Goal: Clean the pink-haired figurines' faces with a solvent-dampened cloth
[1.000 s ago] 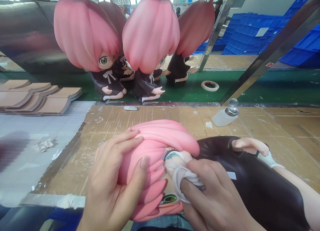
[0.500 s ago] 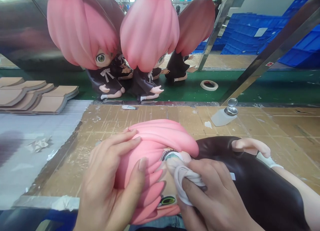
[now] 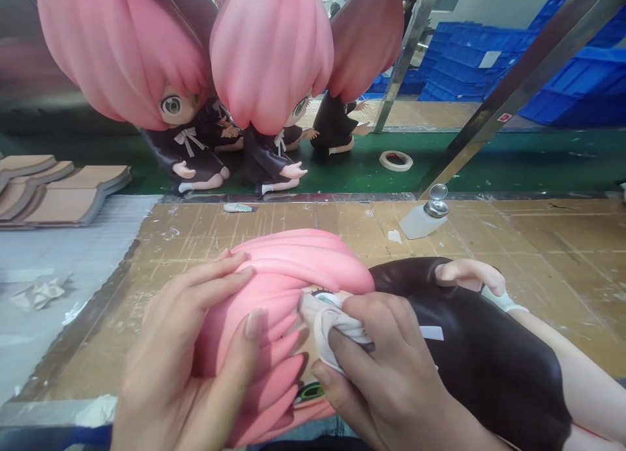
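A large figure [image 3: 469,340] with pink hair and a black dress lies on its back across the cardboard, head to the left. My left hand [image 3: 190,347] grips its pink head [image 3: 298,262], fingers over the hair and thumb near the fringe. Pinched in my right hand [image 3: 386,360] is a bunched white cloth [image 3: 332,330], which presses on the face by the upper eye [image 3: 327,298]. Part of the green lower eye [image 3: 311,391] shows beneath my right hand. The cloth and hand cover much of the face.
Several similar figures [image 3: 271,60] kneel on the green surface behind. A pump bottle [image 3: 423,218], a tape roll [image 3: 396,161] and a small patterned object [image 3: 239,208] lie beyond the figure. Curved brown pieces [image 3: 73,193] are stacked left. A metal post [image 3: 508,92] slants at right before blue crates [image 3: 482,63].
The view has shifted, so most things sit further left. The cloth in my right hand has moved over the upper eye towards the fringe. My left hand keeps its hold on the head.
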A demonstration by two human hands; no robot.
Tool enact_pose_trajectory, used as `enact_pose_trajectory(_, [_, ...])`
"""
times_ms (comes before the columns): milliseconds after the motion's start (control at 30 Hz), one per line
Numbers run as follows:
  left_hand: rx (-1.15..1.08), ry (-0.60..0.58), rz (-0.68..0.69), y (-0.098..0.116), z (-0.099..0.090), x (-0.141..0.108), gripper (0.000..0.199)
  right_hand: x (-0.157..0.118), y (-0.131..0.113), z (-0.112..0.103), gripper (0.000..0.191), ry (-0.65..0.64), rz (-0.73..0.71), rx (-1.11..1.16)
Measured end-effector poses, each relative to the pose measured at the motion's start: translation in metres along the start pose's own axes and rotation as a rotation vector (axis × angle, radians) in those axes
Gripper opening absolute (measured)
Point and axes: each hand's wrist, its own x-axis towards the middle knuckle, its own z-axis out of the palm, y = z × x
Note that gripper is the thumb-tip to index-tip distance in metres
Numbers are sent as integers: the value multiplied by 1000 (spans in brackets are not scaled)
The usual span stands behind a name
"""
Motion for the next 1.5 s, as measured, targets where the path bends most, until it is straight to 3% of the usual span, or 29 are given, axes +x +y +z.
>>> enact_pose_trajectory(133, [10, -11, -17, 2, 0, 0, 30, -5, 3, -4, 14, -47, 10, -14])
enact_pose_trajectory(367, [19, 5, -27, -1, 0, 0, 30, -1, 1, 0, 10, 10, 12, 20])
enact_pose_trajectory(567, [29, 10, -49, 1, 0, -1, 29, -10, 7, -8, 13, -45, 23, -27])
enact_pose_trajectory(733, [18, -10, -87, 4, 0, -1, 26, -4, 4, -2, 11, 16, 24, 17])
enact_pose_trajectory(933, [8, -16, -81, 2, 0, 0, 26, -11, 8, -8, 14, -25, 44, -15])
enact_pose_trajectory(1133, [12, -5, -85, 1, 1, 0, 27, -8, 7, -2, 9, 52, 25, 18])
enact_pose_trajectory(1267, [3, -10, -97, 2, 1, 0, 26, -8, 10, -6, 14, -30, 46, 10])
enact_pose_trajectory(1433, [21, -1, -105, 3, 1, 0, 26, -6, 9, 1, 10, 69, 55, 58])
enact_pose_trajectory(1500, [9, -1, -109, 4, 2, 0, 26, -8, 10, 1, 10, 51, 56, 77])
